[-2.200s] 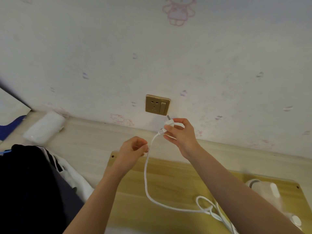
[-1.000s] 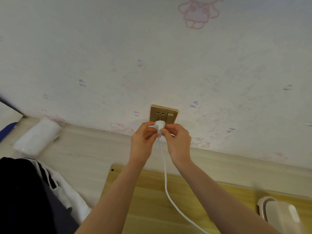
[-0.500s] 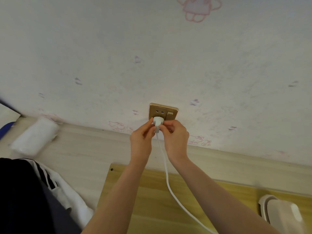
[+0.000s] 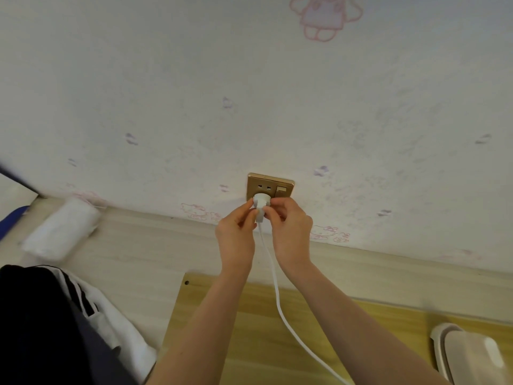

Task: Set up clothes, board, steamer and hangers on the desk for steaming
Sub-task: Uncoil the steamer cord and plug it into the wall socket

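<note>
Both hands pinch the white plug against the gold socket on the wall: left hand from 9 o'clock, right hand from 3 o'clock. Its cord trails toward 5 o'clock over the board. The steamer lies at 4 o'clock, clothes at 8 o'clock on the surface.

You pinch a white plug with its white cord at a gold socket plate. The wallpaper is white with pink cartoon prints; the board is yellow wood, the clothes black with white stripes.
</note>
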### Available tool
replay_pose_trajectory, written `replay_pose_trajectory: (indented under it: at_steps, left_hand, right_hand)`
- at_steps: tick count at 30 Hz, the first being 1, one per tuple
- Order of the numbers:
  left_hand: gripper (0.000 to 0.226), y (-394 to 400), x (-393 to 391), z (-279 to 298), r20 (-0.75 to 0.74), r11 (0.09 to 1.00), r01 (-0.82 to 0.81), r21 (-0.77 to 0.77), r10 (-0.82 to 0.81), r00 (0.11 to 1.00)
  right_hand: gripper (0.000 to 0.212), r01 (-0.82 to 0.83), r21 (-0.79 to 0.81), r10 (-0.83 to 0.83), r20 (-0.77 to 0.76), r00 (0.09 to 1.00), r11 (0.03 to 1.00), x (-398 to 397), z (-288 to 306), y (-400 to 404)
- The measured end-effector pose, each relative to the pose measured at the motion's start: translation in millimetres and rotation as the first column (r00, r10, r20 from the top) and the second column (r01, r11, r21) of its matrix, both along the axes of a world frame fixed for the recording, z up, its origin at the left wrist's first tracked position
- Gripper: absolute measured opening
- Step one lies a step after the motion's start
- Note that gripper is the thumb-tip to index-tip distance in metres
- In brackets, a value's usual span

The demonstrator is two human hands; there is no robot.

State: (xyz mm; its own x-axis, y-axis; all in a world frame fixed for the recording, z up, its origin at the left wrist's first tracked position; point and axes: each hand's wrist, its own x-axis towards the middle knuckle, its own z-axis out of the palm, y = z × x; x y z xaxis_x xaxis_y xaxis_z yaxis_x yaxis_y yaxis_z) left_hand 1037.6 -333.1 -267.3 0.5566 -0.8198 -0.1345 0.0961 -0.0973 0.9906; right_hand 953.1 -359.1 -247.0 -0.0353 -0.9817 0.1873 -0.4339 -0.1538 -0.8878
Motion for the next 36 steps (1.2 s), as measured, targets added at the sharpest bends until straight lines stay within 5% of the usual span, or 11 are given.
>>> replay_pose_trajectory:
  at_steps: [9,18,29,36]
  left_hand:
    - [0.019,9,8,3,0.222,0.995,0.066,0.068,-0.080,0.972]
    - [0.024,81,-15,6,0.512,0.972,0.130,0.197,-0.215,0.831]
    - [0.029,202,-100,8,0.639,0.930,0.217,0.296,-0.362,0.678]
    - [0.030,310,-176,5,0.780,0.925,0.235,0.298,-0.378,0.499]
  right_hand:
    - [0.027,-0.102,0.168,0.129,-0.155,0.980,0.981,-14,7,10]
    - [0.037,-0.193,0.288,0.312,-0.460,0.831,0.938,-75,17,73]
    - [0.039,-0.171,0.235,0.288,-0.677,0.677,0.957,-184,25,186]
    - [0.041,-0.170,0.209,0.269,-0.750,0.604,0.963,-266,18,295]
